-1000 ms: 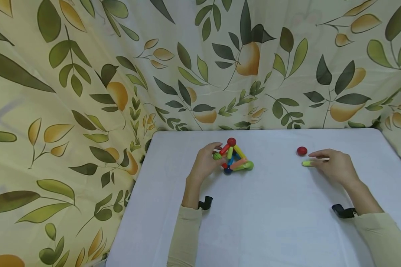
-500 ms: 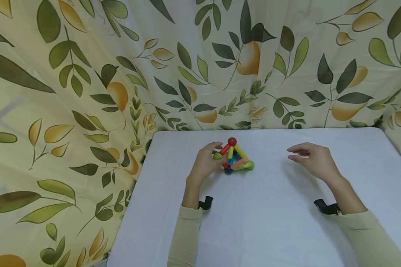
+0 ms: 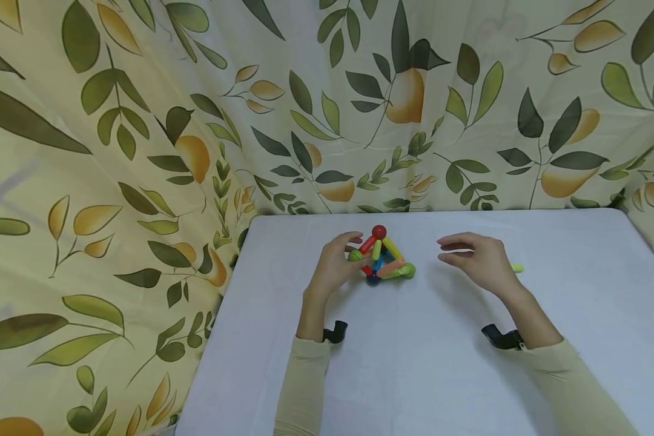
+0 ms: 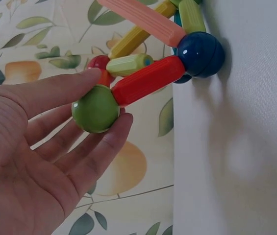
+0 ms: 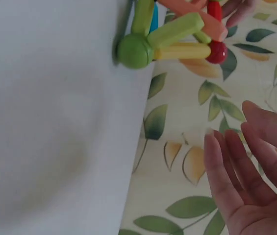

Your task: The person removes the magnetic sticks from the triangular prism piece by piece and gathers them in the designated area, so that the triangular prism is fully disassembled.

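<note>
My left hand point(image 3: 335, 263) pinches a green ball point(image 4: 96, 109) between thumb and fingers. It forms one corner of a toy frame of coloured balls and sticks. A red stick point(image 4: 149, 80) joins it to a dark blue ball point(image 4: 202, 55). The frame's red ball point(image 3: 379, 232) stands highest, and another green ball point(image 5: 135, 50) is at its right corner. To the right of the frame and apart from it, my right hand point(image 3: 476, 260) hovers with relaxed fingers point(image 5: 217, 171); they hold nothing.
A loose light-green stick point(image 3: 517, 267) lies on the white table point(image 3: 414, 363), partly behind my right hand. A leaf-and-fruit patterned cloth point(image 3: 316, 91) hangs along the table's back and left sides. Each wrist wears a black camera mount.
My right hand has moved left from the loose light-green stick, which it was touching, towards the frame. The loose red ball seen earlier is now out of sight. My left hand stays put.
</note>
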The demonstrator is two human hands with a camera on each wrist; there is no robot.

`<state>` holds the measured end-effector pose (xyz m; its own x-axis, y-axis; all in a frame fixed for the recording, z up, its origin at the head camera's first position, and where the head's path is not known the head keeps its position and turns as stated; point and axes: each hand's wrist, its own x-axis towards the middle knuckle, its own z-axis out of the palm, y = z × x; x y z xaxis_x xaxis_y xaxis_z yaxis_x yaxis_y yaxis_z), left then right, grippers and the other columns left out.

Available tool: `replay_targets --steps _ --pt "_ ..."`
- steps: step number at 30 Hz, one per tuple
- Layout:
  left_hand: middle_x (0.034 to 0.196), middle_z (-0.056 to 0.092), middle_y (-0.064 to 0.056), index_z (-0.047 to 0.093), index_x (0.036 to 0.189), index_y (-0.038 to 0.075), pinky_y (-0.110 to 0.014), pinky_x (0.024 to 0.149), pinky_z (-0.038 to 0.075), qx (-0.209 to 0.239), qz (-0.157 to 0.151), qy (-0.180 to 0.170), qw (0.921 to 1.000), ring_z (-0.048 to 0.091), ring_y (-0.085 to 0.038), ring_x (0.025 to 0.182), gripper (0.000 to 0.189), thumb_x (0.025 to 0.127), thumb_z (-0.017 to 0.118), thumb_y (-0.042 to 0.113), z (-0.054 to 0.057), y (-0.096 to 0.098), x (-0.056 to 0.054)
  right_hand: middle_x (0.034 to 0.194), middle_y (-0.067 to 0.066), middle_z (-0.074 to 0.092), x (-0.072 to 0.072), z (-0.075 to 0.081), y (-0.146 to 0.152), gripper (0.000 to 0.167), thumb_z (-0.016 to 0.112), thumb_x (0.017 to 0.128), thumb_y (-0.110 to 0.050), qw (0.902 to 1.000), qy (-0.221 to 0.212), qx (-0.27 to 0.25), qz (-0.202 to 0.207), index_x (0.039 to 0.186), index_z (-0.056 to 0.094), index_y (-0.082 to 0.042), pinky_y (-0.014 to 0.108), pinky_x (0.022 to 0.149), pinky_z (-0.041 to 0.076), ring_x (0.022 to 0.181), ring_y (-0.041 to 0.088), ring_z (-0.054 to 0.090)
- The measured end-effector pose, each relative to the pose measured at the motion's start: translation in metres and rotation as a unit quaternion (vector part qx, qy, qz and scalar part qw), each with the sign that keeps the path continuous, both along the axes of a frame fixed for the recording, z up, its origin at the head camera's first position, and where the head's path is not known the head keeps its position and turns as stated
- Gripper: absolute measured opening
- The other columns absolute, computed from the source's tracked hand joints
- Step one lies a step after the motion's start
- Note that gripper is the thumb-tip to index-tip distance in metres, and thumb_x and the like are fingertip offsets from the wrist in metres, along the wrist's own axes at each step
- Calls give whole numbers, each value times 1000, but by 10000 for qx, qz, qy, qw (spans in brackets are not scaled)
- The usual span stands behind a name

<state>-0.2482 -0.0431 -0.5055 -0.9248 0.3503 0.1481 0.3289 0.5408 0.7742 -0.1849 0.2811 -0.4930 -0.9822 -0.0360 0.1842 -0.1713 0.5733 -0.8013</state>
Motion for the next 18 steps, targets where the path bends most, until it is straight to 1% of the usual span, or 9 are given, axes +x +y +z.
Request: replay_targets --steps 3,5,7,11,14,16,18 --pt "130 69 -5 62 141 16 -40 97 56 4 14 -11 10000 66 -23 115 59 88 87 16 0 0 0 119 11 75 -2 -1 -9 36 86 88 -15 9998 -147 -118 36 121 75 -8 14 77 57 100 23 76" --pt "131 69 -5 62 141 16 -39 97 56 -7 12 -19 10000 65 -22 116 59 88 87 17 -1 0 0 119 11 75 -2 -2 -15 35 86 88 -16 9997 -174 -126 116 121 75 -8 16 77 58 102 26 75" --pt "131 69 -5 62 142 16 -39 97 55 -19 13 -26 10000 65 -22 116 59 88 86 16 0 0 -1 118 11 75 -3 -3 -20 34 86 89 -18 9996 -107 -29 252 120 75 -9 20 79 60 103 30 75" --pt "130 69 -4 63 141 16 -37 97 56 -37 39 -38 10000 65 -22 115 58 88 87 16 0 0 -1 117 10 75 -3 -5 -33 30 85 90 -16 9980 108 237 574 118 76 -10 37 84 63 104 34 74" --pt "129 69 -3 63 141 14 -38 96 57 -29 54 -57 10000 66 -23 114 59 87 87 14 1 0 0 117 8 75 -3 -7 -42 31 85 89 -10 9962 263 369 747 118 77 -10 50 88 61 105 34 73" --pt "129 69 -3 63 141 14 -38 96 57 -39 53 -68 10000 66 -23 114 58 87 87 14 1 1 0 117 7 75 -2 -8 -48 33 85 88 -9 9952 371 392 813 119 77 -9 55 89 60 106 35 72" --pt "129 69 -2 63 141 14 -38 97 56 -53 49 -78 9999 65 -23 114 58 87 87 14 1 1 -1 118 5 75 -3 -9 -53 35 86 87 -9 9941 502 465 841 120 77 -10 57 89 59 106 34 72"
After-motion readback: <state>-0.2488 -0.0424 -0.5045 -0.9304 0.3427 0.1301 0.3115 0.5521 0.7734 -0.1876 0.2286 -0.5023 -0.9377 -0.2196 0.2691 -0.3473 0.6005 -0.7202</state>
